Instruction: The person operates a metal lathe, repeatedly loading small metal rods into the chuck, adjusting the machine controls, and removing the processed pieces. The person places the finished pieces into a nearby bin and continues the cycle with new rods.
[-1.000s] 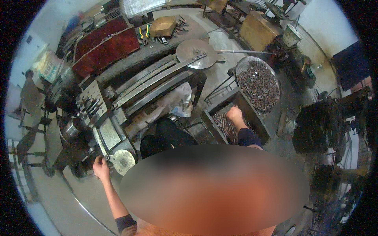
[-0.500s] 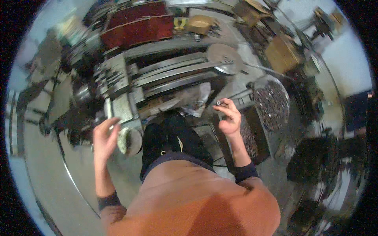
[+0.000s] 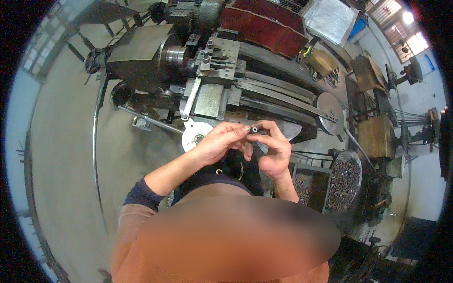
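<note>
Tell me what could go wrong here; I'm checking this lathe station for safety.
1. The small metal tube is pinched only at the fingertips of the left hand and right hand; it could slip and fall onto the lathe below.
2. Both hands are bare, and the metal bits in the round tray nearby may be sharp.

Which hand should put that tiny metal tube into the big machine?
Probably the left hand: it is on the side of the lathe's chuck, and its fingertips already touch the small metal tube. The right hand also pinches it.
</note>
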A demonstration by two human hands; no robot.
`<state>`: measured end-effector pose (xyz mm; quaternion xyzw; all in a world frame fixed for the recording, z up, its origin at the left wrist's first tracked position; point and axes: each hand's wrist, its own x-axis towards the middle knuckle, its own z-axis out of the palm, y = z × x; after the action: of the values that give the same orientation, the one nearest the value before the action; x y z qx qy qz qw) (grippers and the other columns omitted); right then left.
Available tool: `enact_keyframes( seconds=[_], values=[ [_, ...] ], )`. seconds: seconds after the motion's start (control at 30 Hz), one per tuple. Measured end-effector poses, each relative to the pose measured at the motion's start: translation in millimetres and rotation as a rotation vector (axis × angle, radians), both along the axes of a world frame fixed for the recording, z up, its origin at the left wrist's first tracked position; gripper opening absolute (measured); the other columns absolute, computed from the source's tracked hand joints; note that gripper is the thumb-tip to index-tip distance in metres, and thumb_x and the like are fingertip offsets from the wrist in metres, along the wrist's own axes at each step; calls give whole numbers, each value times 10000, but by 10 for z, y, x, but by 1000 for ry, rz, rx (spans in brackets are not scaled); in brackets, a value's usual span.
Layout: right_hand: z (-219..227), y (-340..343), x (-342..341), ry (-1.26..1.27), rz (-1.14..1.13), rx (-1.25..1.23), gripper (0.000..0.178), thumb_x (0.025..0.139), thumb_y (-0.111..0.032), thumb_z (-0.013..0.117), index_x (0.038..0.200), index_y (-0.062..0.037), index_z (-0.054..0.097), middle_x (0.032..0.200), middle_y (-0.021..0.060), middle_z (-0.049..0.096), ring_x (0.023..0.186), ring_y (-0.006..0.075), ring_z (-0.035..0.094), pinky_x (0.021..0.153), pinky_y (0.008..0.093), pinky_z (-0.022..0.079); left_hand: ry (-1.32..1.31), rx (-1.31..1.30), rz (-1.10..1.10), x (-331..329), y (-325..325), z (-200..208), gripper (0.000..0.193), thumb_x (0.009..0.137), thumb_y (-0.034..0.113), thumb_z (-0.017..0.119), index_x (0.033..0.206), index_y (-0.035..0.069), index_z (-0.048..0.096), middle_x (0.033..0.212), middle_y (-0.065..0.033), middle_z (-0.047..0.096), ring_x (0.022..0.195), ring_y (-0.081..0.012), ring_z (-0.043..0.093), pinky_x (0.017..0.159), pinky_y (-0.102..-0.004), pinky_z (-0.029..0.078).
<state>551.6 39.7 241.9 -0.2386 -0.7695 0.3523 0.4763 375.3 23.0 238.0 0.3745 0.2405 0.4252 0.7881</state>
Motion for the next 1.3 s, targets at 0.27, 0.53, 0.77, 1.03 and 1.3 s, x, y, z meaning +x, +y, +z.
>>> enact_keyframes(
  seconds=[0.27,0.53,0.77,1.03,1.3],
  values=[
    [114,9,-211,-201,-102,101,338,598,-237,601,856,-19,630,925,146,569,843,299,558,740,340,449,39,18,203,-155,3,-68,272,853,255,550,836,-11,600,678,-74,602,591,-128,575,548,-242,461],
    [429,208,-630,-414,84,534,289,522,-138,583,785,-18,599,840,123,566,736,298,544,621,358,475,637,387,414,-619,-3,192,236,785,247,627,743,16,649,605,-36,607,546,-82,531,503,-249,417],
    [562,615,-1158,-441,387,465,239,535,-121,582,760,-50,622,811,96,582,722,275,539,617,351,464,691,289,491,-1122,-19,328,222,798,195,616,734,-15,646,575,-15,583,529,-48,516,482,-205,416],
    [450,1736,-1918,-935,139,652,240,529,-166,593,734,-59,657,865,92,623,841,283,549,710,366,467,1182,415,906,-2484,-511,250,270,782,89,475,1003,-39,563,634,-74,599,573,-125,582,539,-267,462],
    [261,2041,-2253,-1298,-54,398,263,534,-210,594,766,-134,692,817,132,632,802,280,589,727,355,474,1738,-75,1141,-3596,-1939,-242,263,756,76,486,978,-26,581,617,-125,585,570,-169,582,554,-298,440]
  ],
)
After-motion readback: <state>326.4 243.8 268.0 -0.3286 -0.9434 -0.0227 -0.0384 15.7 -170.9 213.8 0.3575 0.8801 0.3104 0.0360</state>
